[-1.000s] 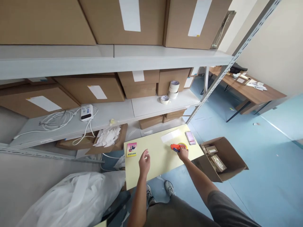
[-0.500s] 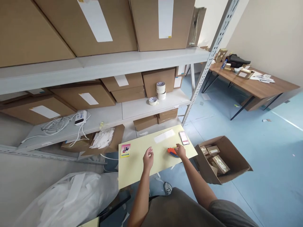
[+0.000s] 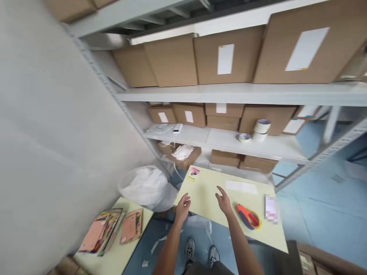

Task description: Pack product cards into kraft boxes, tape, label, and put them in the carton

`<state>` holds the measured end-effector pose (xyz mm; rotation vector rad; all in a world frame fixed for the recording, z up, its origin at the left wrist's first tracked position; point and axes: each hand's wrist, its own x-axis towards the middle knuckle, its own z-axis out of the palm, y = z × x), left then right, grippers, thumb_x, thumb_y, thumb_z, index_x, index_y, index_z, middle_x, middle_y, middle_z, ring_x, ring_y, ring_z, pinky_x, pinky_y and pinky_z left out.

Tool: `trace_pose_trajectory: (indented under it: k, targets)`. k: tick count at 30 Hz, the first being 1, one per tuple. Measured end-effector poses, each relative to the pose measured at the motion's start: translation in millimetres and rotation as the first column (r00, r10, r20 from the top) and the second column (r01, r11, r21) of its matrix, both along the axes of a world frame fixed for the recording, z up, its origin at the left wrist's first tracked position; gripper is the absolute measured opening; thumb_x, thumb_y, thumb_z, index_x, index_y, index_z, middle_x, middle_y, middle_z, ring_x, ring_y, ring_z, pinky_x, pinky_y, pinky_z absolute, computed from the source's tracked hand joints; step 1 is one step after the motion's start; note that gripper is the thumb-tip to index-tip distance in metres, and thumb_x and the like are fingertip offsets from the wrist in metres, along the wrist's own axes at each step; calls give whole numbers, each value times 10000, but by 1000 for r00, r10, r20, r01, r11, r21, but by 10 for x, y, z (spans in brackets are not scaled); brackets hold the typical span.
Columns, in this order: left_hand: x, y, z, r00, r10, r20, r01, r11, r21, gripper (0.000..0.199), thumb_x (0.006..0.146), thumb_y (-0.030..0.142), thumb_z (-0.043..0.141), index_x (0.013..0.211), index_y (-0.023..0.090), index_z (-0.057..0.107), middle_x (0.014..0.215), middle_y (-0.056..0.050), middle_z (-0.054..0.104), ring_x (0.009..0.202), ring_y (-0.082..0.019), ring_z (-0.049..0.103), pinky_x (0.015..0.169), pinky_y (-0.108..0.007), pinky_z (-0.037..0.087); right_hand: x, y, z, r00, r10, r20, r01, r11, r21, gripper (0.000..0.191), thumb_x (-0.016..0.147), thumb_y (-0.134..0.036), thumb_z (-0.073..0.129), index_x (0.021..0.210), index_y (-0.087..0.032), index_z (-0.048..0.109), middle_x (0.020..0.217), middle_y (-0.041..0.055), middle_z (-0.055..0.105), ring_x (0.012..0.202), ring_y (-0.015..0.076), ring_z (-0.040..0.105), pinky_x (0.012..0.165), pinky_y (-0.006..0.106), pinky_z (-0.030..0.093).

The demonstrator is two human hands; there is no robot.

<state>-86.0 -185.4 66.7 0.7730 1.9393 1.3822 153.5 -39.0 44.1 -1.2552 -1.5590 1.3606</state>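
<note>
Over the front left edge of the pale yellow table (image 3: 210, 202), my left hand (image 3: 182, 206) holds nothing, its fingers curled a little and apart. My right hand (image 3: 223, 199) hovers above the middle of the tabletop, fingers spread and with nothing in it. To its right lies an orange and blue tape dispenser (image 3: 249, 217). Behind that is a white paper strip (image 3: 241, 186). A blurred-out pink and white item (image 3: 270, 209) rests near the right edge. At the back left corner lies a small pink and yellow card (image 3: 194, 173).
Shelves (image 3: 229, 93) with cardboard boxes (image 3: 172, 61) stand behind the table. Tape rolls (image 3: 260, 129) sit on the middle shelf. On the left are a white plastic bag (image 3: 150, 187) and a second table (image 3: 114, 258) with stacked booklets (image 3: 94, 233). A carton (image 3: 323, 258) is at lower right.
The view has swung left, bringing the booklets into sight. My right hand has moved left, away from the tape dispenser. My left hand has moved towards the table's front left edge.
</note>
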Motion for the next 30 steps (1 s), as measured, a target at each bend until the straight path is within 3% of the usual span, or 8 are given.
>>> trace_pose_trajectory:
  k: [5, 9, 15, 23, 30]
  targets:
    - [-576, -847, 142, 971, 235, -30, -235, 972, 18, 535, 753, 525, 756, 1167, 188, 751, 1205, -145, 778, 1111, -307, 739, 1054, -493, 547, -746, -521, 37, 976, 217, -35, -217, 976, 4, 644, 890, -617, 586, 1422, -262, 659, 1586, 113, 545, 1470, 350, 505, 1114, 531, 525]
    - [-775, -1381, 226, 928, 371, -18, -370, 928, 52, 556, 769, 573, 766, 1166, 183, 754, 1206, -149, 776, 1144, -312, 730, 1069, -510, 544, -1230, -909, 168, 921, 389, -11, -388, 921, 48, 649, 911, -636, 568, 1454, -286, 636, 1605, 92, 527, 1495, 330, 479, 1138, 514, 512]
    - [-1036, -2294, 279, 890, 455, 39, -456, 880, 132, 615, 780, 577, 802, 1256, 196, 728, 1395, -179, 693, 1148, -317, 728, 1049, -516, 560, -2031, -1585, 353, 821, 571, 30, -567, 806, 170, 615, 926, -582, 583, 1461, -282, 630, 1584, 89, 552, 1478, 324, 497, 1184, 532, 463]
    - [-1567, -3980, 375, 800, 599, 42, -598, 788, 144, 562, 877, 459, 760, 1377, 218, 676, 1468, -155, 650, 1238, -297, 691, 1078, -468, 540, -3006, -3071, 401, 705, 706, 65, -703, 685, 190, 640, 915, -580, 595, 1475, -269, 616, 1599, 95, 532, 1484, 321, 485, 1171, 519, 473]
    - [-1853, -5563, 112, 652, 750, 114, -758, 637, 143, 594, 905, 401, 714, 1459, 214, 610, 1511, -155, 611, 1344, -289, 619, 1130, -459, 502, -3808, -4478, 337, 547, 833, 88, -831, 527, 178, 638, 915, -575, 599, 1467, -256, 622, 1593, 119, 535, 1476, 323, 492, 1131, 509, 501]
